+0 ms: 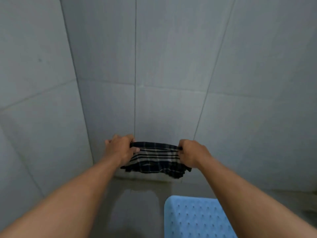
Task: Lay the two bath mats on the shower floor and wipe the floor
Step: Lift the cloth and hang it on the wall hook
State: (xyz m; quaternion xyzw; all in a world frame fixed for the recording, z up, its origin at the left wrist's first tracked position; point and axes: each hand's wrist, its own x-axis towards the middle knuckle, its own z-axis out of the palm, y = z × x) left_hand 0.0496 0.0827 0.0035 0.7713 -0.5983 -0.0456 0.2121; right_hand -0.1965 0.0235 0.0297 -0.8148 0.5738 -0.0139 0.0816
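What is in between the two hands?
In the head view, a dark checked cloth stretches between the left hand and the right hand; each grips one end of it.

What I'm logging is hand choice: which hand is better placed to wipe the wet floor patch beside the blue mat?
Probably left. Both the left hand and right hand grip the plaid cloth, but the wet patch lies left of the blue mat, which the right forearm crosses.
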